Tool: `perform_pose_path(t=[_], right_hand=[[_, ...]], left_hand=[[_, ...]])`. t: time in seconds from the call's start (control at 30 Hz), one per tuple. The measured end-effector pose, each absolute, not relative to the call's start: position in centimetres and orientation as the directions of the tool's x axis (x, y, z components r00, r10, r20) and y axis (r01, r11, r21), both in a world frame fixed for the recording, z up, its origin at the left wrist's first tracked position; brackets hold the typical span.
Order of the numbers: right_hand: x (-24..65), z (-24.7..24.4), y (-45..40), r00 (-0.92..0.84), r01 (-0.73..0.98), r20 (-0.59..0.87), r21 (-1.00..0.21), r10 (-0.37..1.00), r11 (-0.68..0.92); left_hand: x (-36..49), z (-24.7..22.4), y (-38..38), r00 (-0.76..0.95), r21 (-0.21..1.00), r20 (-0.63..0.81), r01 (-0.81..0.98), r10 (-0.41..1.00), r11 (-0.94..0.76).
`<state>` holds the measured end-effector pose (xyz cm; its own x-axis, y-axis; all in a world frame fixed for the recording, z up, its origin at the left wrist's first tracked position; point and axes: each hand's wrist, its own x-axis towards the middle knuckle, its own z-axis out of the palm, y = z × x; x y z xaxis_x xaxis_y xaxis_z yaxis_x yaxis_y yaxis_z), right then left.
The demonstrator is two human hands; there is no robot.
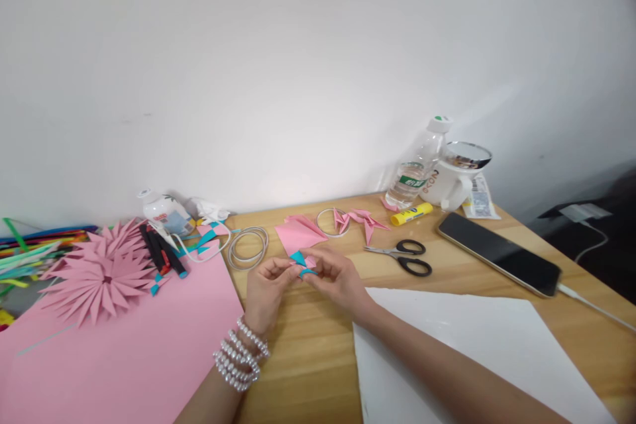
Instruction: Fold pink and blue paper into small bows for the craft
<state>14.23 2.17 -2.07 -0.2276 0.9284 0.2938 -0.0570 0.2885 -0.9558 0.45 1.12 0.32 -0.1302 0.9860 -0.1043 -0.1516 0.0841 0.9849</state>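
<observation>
Between my two hands is a small folded paper piece [298, 258] in blue and pink. My left hand [269, 286], with strings of pearly beads at the wrist, pinches its left side. From the right, my right hand [339, 279] grips the same piece with bent fingers. The fingertips cover part of it. Just beyond the hands lie a pink folded paper [299, 233], a ring [319, 222] and pink folded paper shapes [368, 222]. Black-handled scissors [415, 257] rest to the right of my right hand.
Pink paper [149, 358] with pink pleated flowers [94, 278] and markers [159, 248] is at left. A white board [477, 351] lies front right. Behind stand a water bottle [415, 175], a white mug [444, 189], a glue stick [411, 214] and a charging phone [497, 253].
</observation>
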Motion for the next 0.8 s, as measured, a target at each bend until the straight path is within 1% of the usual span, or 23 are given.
perform_pose_path(t=[0.07, 0.17, 0.27, 0.4, 0.53, 0.63, 0.7, 0.8], right_hand=[[14.22, -2.03, 2.19, -0.217, -0.068, 0.288, -0.958, 0.933, 0.28], [14.29, -2.2, 2.26, -0.202, -0.04, 0.328, -0.944, 0.923, 0.327], [14.43, -2.27, 2.33, -0.23, -0.01, 0.375, -0.923, 0.898, 0.384], [14.68, -1.83, 2.4, -0.274, 0.001, 0.37, -0.923, 0.888, 0.385], [14.84, -1.47, 2.52, -0.238, -0.021, 0.302, -0.952, 0.923, 0.306], [14.76, -1.62, 2.56, -0.194, -0.111, 0.21, -0.975, 0.958, 0.191], [14.6, -1.81, 2.48, -0.165, -0.153, 0.17, -0.977, 0.971, 0.145], [14.33, -2.02, 2.18, -0.086, -0.113, 0.156, -0.983, 0.984, 0.146]], left_hand=[[0.47, 0.34, 1.09, -0.132, 0.989, -0.089, -0.132, 0.987, 0.071], [0.49, 0.32, 1.02, -0.132, 0.993, -0.081, -0.099, 0.988, 0.068], [0.55, 0.25, 0.95, -0.134, 0.991, -0.084, -0.114, 0.987, 0.069], [0.6, 0.35, 0.94, -0.146, 0.989, -0.083, -0.134, 0.986, 0.064], [0.38, 0.54, 1.07, -0.117, 0.993, -0.077, -0.096, 0.99, 0.066], [0.25, 0.55, 1.17, -0.086, 0.996, -0.073, -0.053, 0.994, 0.069], [0.33, 0.53, 1.16, -0.084, 0.998, -0.067, -0.022, 0.994, 0.065], [0.7, 0.61, 1.01, -0.096, 0.997, -0.071, 0.006, 0.993, 0.072]])
